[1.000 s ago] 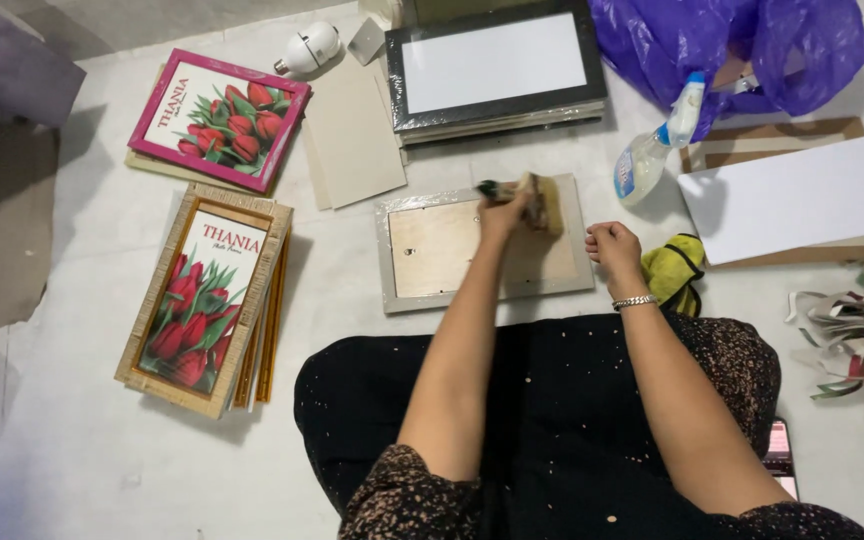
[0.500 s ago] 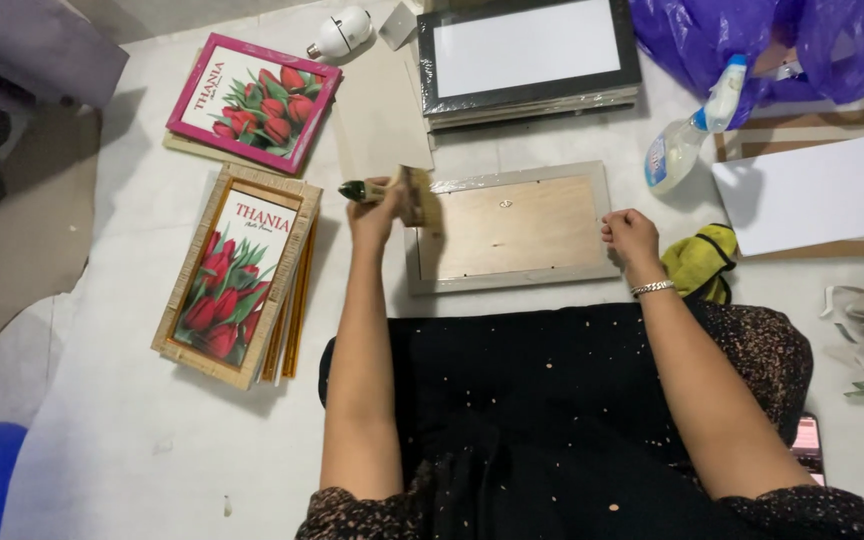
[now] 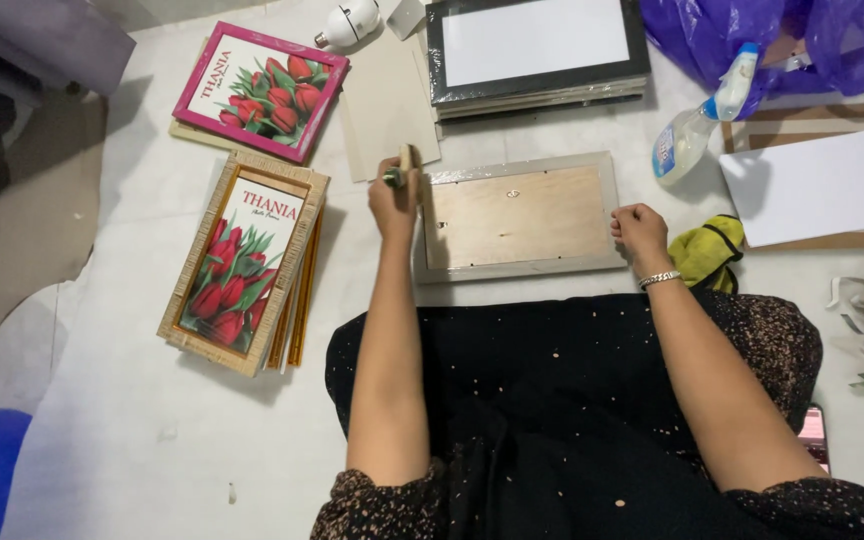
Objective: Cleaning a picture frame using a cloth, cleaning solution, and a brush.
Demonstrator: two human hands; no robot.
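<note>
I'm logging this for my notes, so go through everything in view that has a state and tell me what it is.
Left hand: closed on a small wooden tool.
Right hand: fist resting at the frame's right edge.
Picture frame: face down, backing board showing.
Spray bottle: lying on its side.
Tulip frame: face up, stacked.
Yellow cloth: crumpled.

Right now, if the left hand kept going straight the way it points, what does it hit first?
Probably the beige backing board. The left hand, gripping a small tool at the face-down frame's left edge, points up the picture, and the board lies just beyond it. Height above the floor is unclear.
</note>
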